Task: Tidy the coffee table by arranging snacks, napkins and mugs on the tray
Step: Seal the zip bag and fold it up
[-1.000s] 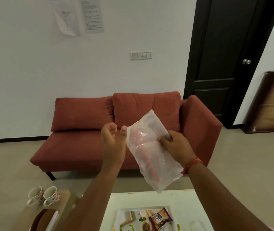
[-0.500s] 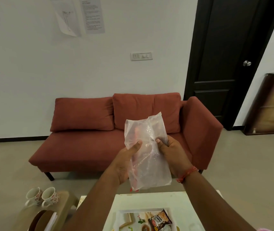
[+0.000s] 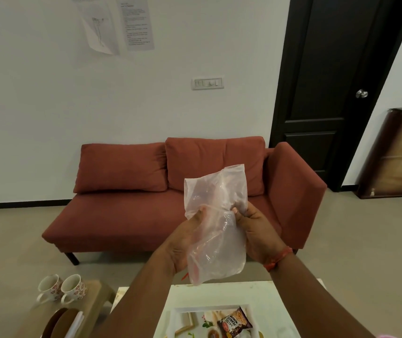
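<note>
A clear bag [image 3: 215, 225] is held up in the air above the far edge of the white table [image 3: 221, 295], in front of the sofa [image 3: 146, 198]. Both hands grip it at mid-height. The left hand [image 3: 182, 240] has its thumb pressed on the near face of the bag and its fingers behind the film. The right hand [image 3: 256, 230] pinches the bag's right edge, thumb in front, fingers curled round the back. The bag's open, crumpled top stands up above both hands; its lower half hangs below them, just short of the table. Something reddish shows faintly through the film, too blurred to name. A red thread [image 3: 278, 258] circles the right wrist.

On the table, below the bag, lies a tray [image 3: 182, 311] with a white rim and a printed floor. A dark snack packet [image 3: 234, 323] lies in it, tilted, near its right side.

Left of the table, on a low wooden stool [image 3: 97, 296], two flowered mugs [image 3: 62, 287] stand side by side, touching, handles toward the camera. Beyond the sofa's right arm is a dark door [image 3: 329, 69].
</note>
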{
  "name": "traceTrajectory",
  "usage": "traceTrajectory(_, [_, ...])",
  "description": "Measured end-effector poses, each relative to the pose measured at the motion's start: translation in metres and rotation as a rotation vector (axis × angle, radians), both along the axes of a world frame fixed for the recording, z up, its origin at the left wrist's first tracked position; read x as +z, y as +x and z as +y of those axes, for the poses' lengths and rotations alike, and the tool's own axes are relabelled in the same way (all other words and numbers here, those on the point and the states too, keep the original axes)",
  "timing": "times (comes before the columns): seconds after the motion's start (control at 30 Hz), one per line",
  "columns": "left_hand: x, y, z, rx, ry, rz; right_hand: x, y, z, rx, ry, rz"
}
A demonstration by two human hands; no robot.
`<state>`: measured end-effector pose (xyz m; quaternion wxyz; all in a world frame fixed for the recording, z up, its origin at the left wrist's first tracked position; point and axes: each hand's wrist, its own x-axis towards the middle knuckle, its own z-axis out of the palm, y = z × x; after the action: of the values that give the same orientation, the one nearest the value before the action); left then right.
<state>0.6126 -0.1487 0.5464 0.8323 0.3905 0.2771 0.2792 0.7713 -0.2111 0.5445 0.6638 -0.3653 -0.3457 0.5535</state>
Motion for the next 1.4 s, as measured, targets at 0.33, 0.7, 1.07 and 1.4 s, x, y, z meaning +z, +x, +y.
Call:
traceTrajectory(0.33, [0.003, -0.011, 0.011, 0.369, 0.355, 0.281, -0.009, 0.012, 0.002, -0.187, -0.17, -0.26])
traceTrajectory(0.7, [0.013, -0.016, 0.006, 0.265, 0.505, 0.296, 0.003, 0.017, -0.004, -0.075, -0.132, -0.294])
traceTrajectory(1.07, [0.022, -0.025, 0.008, 0.111, 0.525, 0.132, 0.016, 0.018, -0.017, -0.021, -0.114, -0.232])
traceTrajectory(1.4, [0.019, -0.033, 0.023, 0.204, 0.834, 0.295, 0.018, 0.036, -0.02, 0.028, -0.052, -0.016])
